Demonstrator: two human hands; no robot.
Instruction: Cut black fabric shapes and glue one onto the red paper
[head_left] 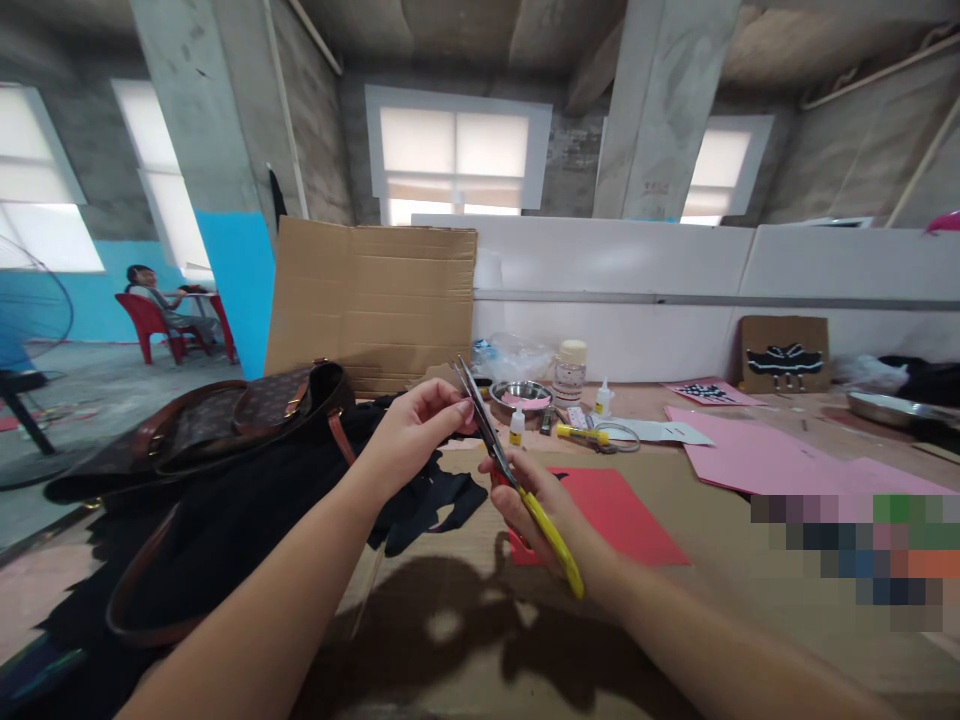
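Observation:
My right hand (536,505) is wrapped round a pair of scissors (547,535) with yellow handles, the blades pointing up and slightly apart near the tips. My left hand (420,425) is in a pinch beside the blades; what its fingertips hold, if anything, is too small to make out. Beneath and behind the right hand, a red sheet (619,515) lies on the cardboard. Black cloth scraps (427,510) lie below the left hand.
A brown bag (247,410) and black cloth fill the left side. Behind the hands are a metal bowl (521,393), glue bottles (603,399), a jar (570,368) and yellow-handled tool. Pink sheets (772,450) lie right. A person sits far left.

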